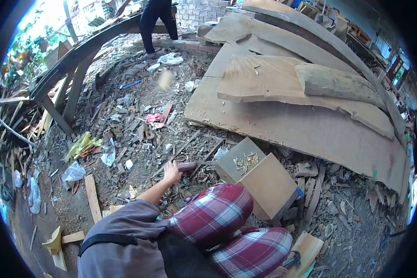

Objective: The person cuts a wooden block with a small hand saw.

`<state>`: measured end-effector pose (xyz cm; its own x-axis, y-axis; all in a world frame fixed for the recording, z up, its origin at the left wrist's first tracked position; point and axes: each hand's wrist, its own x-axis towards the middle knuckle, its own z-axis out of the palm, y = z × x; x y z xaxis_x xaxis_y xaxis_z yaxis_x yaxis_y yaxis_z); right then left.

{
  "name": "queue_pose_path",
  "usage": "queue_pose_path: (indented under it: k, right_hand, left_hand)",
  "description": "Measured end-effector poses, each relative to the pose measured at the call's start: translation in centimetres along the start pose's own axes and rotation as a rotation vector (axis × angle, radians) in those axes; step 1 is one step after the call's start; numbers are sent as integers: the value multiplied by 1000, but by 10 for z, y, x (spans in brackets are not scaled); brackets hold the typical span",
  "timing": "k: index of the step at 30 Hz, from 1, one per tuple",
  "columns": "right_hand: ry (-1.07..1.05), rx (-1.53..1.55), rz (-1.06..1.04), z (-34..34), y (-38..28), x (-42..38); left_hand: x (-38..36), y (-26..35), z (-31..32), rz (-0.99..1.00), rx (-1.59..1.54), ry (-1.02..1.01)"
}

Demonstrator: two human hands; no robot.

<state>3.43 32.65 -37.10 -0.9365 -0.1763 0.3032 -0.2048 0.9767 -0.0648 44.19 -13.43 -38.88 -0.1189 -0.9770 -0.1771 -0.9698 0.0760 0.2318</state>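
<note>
My left hand [172, 173] reaches forward low over the littered ground, its fingers curled at the near end of a short, thick, dark brown wooden piece [187, 167]. To the right of that piece stand two box-like wooden blocks [269, 185], with pale shavings [246, 162] scattered on the farther one. Farther out, a blurred tan chunk [165, 80] shows over the ground, smeared as if moving. My right hand is out of view. Close by are my knees in red plaid cloth [213, 211].
Large wooden slabs [282, 116] lean and overlap at the right. Wood scraps, plastic bags [74, 172] and a red wrapper [154, 117] litter the ground. A person in dark trousers [156, 23] stands at the back beside a long wooden beam [85, 46]. Cut yellowish pieces [55, 241] lie at lower left.
</note>
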Motion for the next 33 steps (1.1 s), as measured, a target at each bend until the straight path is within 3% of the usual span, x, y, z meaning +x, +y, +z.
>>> queue_pose_path:
  k: [3,8,20,24,26,28,31,33]
  right_hand:
    - [-79,64,-3,2,2,8]
    - [-190,183,30,1,-2,20]
    - [-408,885,189,-26,-68,74]
    - [-438,915,7,-43,-121,94]
    - [-402,858,-175,-57,-147,98]
    - [-224,894,-438,-72,-182,94]
    - [-288,720,-542,-93,-233,97]
    - [-254,604,-640,-80,-252,103]
  left_hand:
    - [-10,-17,2,-52,-134,98]
    - [9,-36,-11,-236,-142,93]
    - [24,-31,-47,-191,-158,251]
    - [108,1,-68,-107,-82,261]
    - [151,24,-93,-125,-146,182]
    - [211,28,-78,-89,-25,320]
    - [273,28,-100,71,166,275]
    - [304,26,-122,53,108,234]
